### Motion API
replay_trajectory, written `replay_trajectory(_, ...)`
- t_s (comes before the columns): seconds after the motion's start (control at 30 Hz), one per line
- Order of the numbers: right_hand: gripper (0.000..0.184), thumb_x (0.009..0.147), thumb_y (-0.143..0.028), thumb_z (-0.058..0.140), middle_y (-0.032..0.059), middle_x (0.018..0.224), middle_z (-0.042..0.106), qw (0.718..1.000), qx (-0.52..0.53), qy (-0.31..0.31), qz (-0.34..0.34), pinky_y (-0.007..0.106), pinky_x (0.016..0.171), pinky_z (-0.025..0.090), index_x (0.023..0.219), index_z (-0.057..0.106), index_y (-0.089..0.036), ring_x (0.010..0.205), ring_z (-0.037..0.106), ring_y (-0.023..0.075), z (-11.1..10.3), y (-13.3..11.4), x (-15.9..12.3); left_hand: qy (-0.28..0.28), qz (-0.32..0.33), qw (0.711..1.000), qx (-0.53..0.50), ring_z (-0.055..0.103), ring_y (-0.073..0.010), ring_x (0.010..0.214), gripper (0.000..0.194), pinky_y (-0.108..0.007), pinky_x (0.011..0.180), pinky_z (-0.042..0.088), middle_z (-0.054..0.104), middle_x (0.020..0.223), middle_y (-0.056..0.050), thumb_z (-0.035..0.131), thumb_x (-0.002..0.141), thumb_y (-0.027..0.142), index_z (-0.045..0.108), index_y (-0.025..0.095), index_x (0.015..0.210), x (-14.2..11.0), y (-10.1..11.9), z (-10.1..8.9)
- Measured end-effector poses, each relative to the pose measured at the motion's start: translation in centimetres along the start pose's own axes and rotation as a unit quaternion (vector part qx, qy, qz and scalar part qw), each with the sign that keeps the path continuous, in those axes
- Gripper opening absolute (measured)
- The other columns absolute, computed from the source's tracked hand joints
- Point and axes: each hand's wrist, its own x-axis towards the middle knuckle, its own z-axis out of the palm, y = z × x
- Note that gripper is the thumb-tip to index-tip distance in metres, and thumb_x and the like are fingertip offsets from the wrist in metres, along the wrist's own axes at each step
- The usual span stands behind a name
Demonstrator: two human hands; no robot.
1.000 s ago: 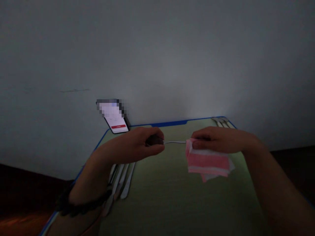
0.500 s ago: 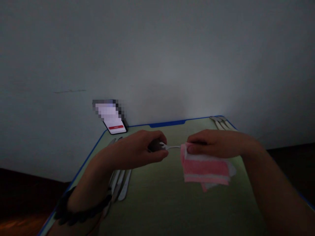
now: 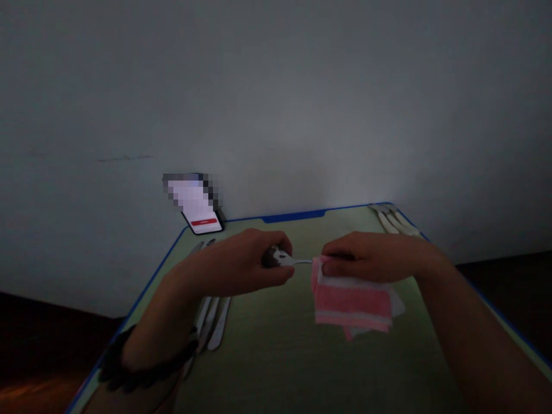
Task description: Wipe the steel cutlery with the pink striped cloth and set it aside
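Note:
My left hand [image 3: 241, 261] is closed around the bowl end of a metal spoon [image 3: 282, 258], its thumb and fingers gripping the sides. The spoon lies level above the table, its neck pointing right. My right hand [image 3: 373, 256] pinches a pink-and-white striped cloth [image 3: 353, 302] around the spoon's handle, which the cloth hides. The cloth's loose part hangs below the fingers. Under my left forearm several metal utensils [image 3: 219, 325] lie side by side on the table, partly covered by the arm.
The green tabletop [image 3: 302, 368] has a blue edge and stands against a grey wall [image 3: 276, 103]. A lit phone [image 3: 204, 223] leans on the wall at the back left. At the back right corner lie some pale-handled utensils [image 3: 390, 220], just beyond my right wrist.
My right hand and the cloth have shifted slightly left and down, closer to my left hand. The spoon's bowl shows a little more brightly. My left hand has barely moved.

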Motion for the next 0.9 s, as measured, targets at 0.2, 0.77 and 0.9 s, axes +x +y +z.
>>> replay_trajectory(0.2, 0.03, 0.088, -0.038, 0.036, 0.0019, 0.07, 0.057, 0.998, 0.003, 0.054, -0.036, 0.022, 0.054, 0.031, 0.08, 0.055, -0.015, 0.06, 0.048, 0.0096, 0.6, -0.9, 1.1, -0.004, 0.019, 1.0, -0.003, 0.052, -0.0103, 0.058, 0.026, -0.02, 0.052, 0.033, 0.059, 0.071, 0.002, 0.048, 0.081, 0.041, 0.056, 0.019, 0.093, 0.4, 0.9, 0.2)
replay_trajectory(0.77, 0.036, 0.087, -0.045, 0.035, 0.0028, 0.077, 0.059, 0.998, 0.04, 0.033, -0.021, 0.023, 0.057, 0.035, 0.084, 0.057, -0.016, 0.067, 0.051, 0.0123, -0.1, 2.0, 0.0, -0.028, 0.031, 0.999, -0.024, 0.047, -0.0097, 0.058, 0.027, -0.02, 0.05, 0.03, 0.054, 0.065, 0.003, 0.04, 0.086, 0.038, 0.057, 0.017, 0.08, 0.2, -0.6, -0.2)
replay_trajectory(0.9, 0.031, 0.088, -0.036, 0.036, 0.0029, 0.073, 0.059, 0.997, 0.017, 0.047, -0.057, 0.023, 0.056, 0.033, 0.085, 0.058, -0.015, 0.063, 0.05, 0.0109, 0.9, -0.1, 1.4, -0.033, 0.049, 0.998, -0.01, 0.044, -0.0089, 0.053, 0.027, -0.021, 0.047, 0.026, 0.051, 0.06, 0.004, 0.041, 0.085, 0.037, 0.056, 0.017, 0.075, 0.9, 0.3, 1.0)
